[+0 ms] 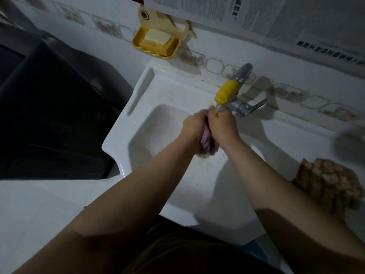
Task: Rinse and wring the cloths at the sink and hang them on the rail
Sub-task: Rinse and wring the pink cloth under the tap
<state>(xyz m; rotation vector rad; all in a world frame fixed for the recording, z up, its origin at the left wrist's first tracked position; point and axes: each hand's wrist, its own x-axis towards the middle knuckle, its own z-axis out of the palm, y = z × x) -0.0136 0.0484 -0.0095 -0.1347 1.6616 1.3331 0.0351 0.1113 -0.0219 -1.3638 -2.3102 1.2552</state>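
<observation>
Gripping one pink cloth, two hands, left, right

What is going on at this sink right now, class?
A person stands at a white sink with both hands together under the yellow-tipped tap. The left hand and right hand grip a pinkish cloth between them over the basin, apparently rinsing or wringing it. A brownish cloth lies on the counter to the right. No rail is in view.
</observation>
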